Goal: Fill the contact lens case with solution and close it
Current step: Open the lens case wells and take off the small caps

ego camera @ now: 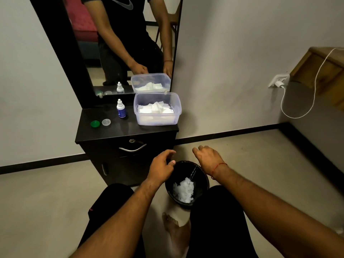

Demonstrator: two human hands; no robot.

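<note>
Black bin sits under both hands. Left hand has loose, empty fingers; right hand maybe tips something out. Caps and bottle wait on the surface. Shake gently, over the bin.

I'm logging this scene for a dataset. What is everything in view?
Solution bottle: one, white and blue, upright on cabinet top.
Green cap: one, cabinet top, left.
Clear cap: one, beside the green one.
Plastic tub: one, clear, holds white tissues, cabinet right.
Cabinet: one, black, mirror above.
Bin: one, black, floor, white tissues inside.
Charger cable: one, white, right wall.
Left hand: over bin, empty.
Right hand: over bin, empty.
</note>
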